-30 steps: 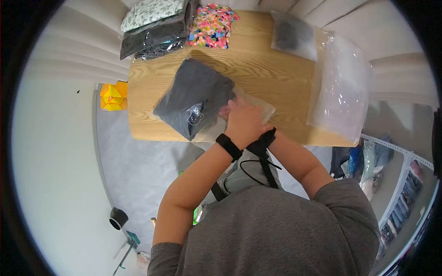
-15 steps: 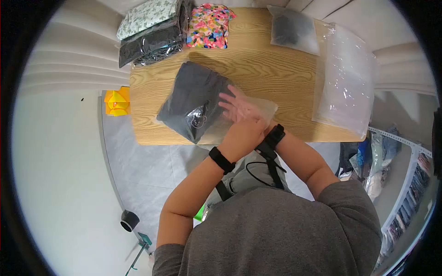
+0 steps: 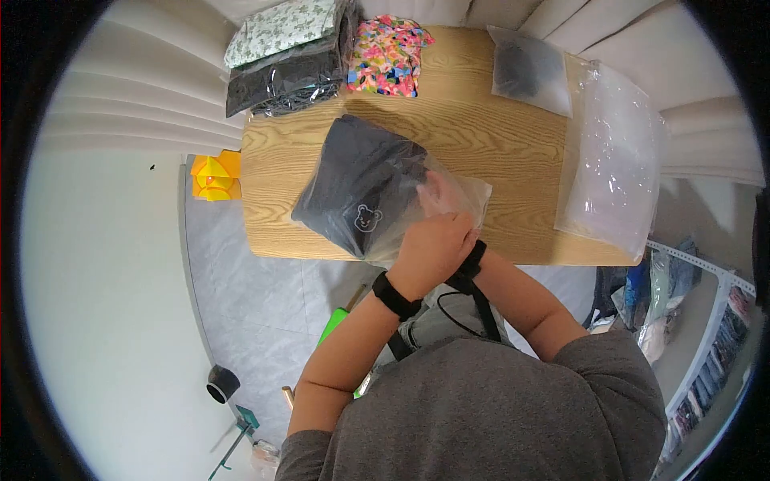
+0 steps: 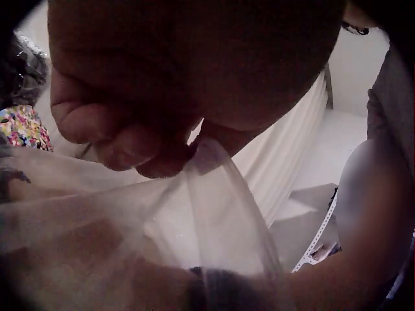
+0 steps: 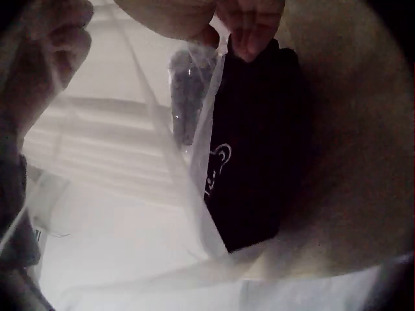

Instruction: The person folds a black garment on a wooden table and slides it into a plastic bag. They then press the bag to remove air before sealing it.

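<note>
A dark grey garment with a white bear outline (image 3: 345, 188) lies in a translucent plastic bag (image 3: 476, 200) near the table's front edge. My left hand (image 3: 433, 250) pinches the bag's film between thumb and curled fingers; the left wrist view shows the pulled film (image 4: 214, 194) hanging from the thumb. Behind this film, my right hand (image 3: 441, 196) shows hazily beside the garment. In the right wrist view the fingers of that hand (image 5: 249, 29) are bent towards the thumb, at a film edge along the dark garment (image 5: 259, 149).
On the table (image 3: 513, 184), a stack of bagged clothes (image 3: 289, 64) and a colourful floral garment (image 3: 389, 58) lie at the back left. A small bag with something dark (image 3: 529, 72) and clear plastic bags (image 3: 613, 160) are at the right. A clothes rack (image 3: 698, 337) stands at the lower right.
The right hand's fingers, spread under the film half a second ago, are now closer together. The left hand has drawn back from the garment and now pulls the film.
</note>
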